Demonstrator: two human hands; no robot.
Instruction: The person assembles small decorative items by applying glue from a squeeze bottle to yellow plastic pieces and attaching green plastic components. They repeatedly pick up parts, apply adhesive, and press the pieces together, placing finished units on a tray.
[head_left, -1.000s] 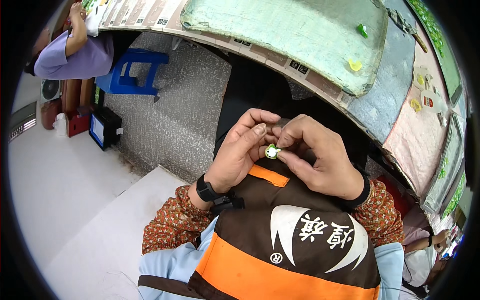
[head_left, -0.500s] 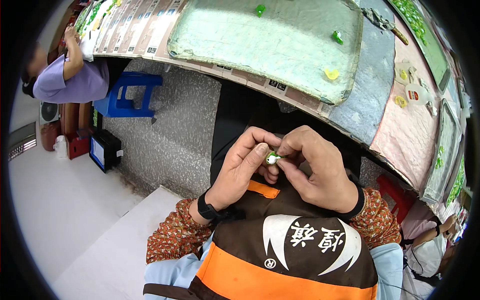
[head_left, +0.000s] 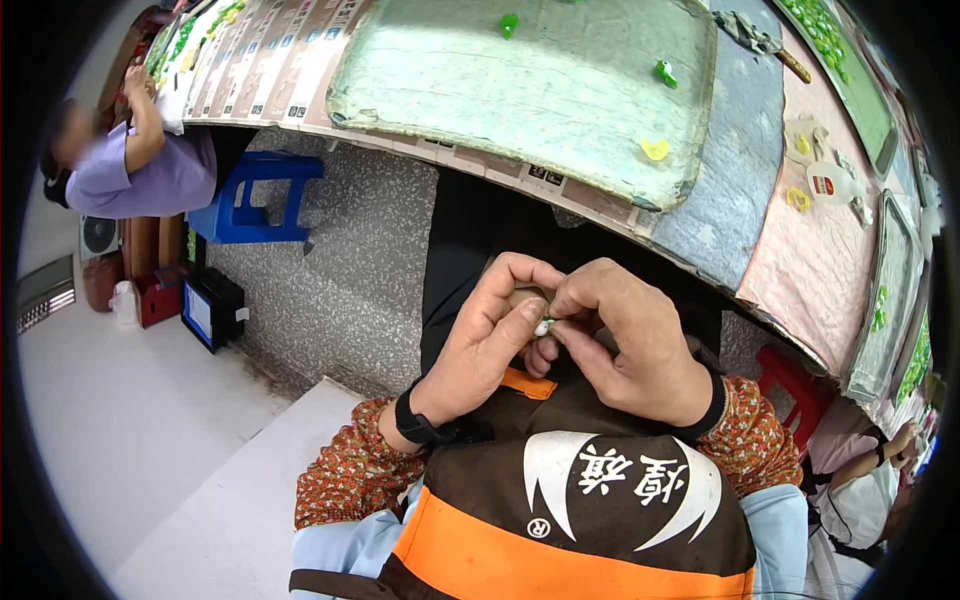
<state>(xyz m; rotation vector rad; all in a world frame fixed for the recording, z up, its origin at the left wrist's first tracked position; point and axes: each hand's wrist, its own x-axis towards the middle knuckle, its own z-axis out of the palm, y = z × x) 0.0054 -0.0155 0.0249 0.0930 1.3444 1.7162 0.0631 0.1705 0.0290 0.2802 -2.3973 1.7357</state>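
Two hands on one tiny piece, and from the left we go! The left hand [head_left: 478,345] curls thumb over bent fingers, its grip closed on a little white-and-green piece [head_left: 543,328] pinned right between the hands; on its other side the right hand [head_left: 648,345] pinches it too, thumb against forefinger. Light as anything, I'd judge, stiff rather than soft, glossy enough to slip, maybe easy to chip or snap where it thins, so fingertips on its sides look the sensible hold; glass or plastic, I can't tell. Now the print! Up and left of the grip, pinkish printed sheets [head_left: 290,60] cover the surface [head_left: 450,155], their type too small to make out; below the grip, bold white characters [head_left: 655,482] and a small circled mark [head_left: 538,526] join white crescents [head_left: 541,470] on the brown-and-orange apron [head_left: 475,470]; and well off to the right, a translucent bottle [head_left: 848,188] on pink cloth [head_left: 800,265] wears a red-and-white label [head_left: 822,184], its wording too tiny to read.
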